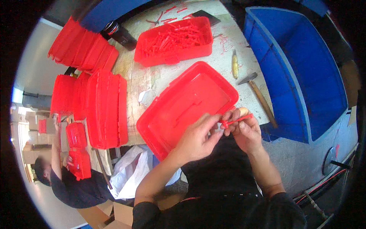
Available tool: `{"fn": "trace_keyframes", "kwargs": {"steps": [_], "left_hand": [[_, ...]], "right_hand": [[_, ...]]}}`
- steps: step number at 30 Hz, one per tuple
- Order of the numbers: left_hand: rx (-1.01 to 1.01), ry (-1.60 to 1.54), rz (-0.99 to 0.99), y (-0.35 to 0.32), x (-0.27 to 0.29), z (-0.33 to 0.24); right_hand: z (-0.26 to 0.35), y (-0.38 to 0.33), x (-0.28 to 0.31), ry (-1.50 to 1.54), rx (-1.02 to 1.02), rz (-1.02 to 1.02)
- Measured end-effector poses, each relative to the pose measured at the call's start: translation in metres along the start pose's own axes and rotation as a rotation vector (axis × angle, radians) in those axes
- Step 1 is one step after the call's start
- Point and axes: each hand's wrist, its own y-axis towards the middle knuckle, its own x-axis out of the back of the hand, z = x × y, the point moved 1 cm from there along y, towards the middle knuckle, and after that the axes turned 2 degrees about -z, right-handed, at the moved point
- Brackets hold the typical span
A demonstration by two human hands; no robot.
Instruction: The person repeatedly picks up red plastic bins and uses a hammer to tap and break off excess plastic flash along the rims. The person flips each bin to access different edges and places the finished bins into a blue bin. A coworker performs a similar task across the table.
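Just above the near edge of a red plastic tray-like case part (179, 108), my two hands are close together. My right hand (248, 133) pinches a thin red plastic strip (241, 119), which sticks out to the right. My left hand (200, 137) is closed at the strip's left end, thumb and fingertips pressed together. A small pale grey bit shows between the fingertips; what it is I cannot make out. The case part lies at a slant on the worktable, its hollow side up. Behind it stands a red box (173, 40) heaped with similar red strips.
Stacked red case parts (106, 108) line the table's left side, with a dark bottle (121, 35) behind. A hammer (259, 95) and a yellow-handled tool (234, 65) lie right, beside a large blue bin (297, 72). At far left, another person (76, 187) handles a red case.
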Motion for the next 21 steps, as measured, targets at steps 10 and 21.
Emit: {"fn": "trace_keyframes", "kwargs": {"steps": [10, 21], "left_hand": [[-0.506, 0.857, 0.056, 0.02, 0.017, -0.024], [-0.578, 0.312, -0.078, 0.096, 0.029, -0.004]], "right_hand": [[0.085, 0.001, -0.049, -1.58, 0.51, 0.135], [0.048, -0.033, 0.019, -0.209, 0.034, -0.407]]}}
